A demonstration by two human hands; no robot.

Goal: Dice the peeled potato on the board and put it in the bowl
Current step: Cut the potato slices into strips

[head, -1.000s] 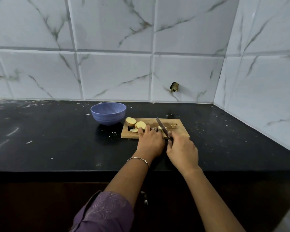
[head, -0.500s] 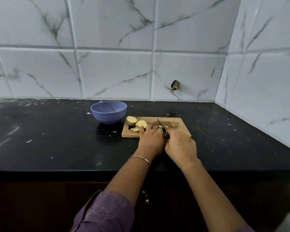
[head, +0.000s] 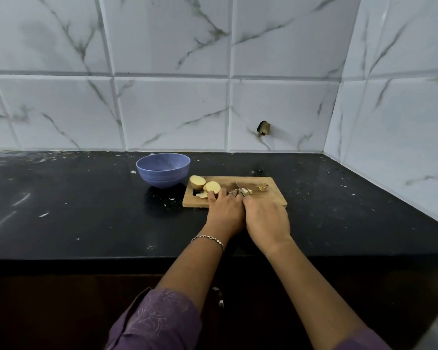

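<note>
On the wooden board the potato lies cut into an end piece and some round slices near the left edge, just right of the blue bowl, whose inside shows only in part. The left hand holds down with curled fingers a part of the potato that is almost fully covered. The right hand grips the knife; its handle is hidden and only a short bit of blade shows.
</note>
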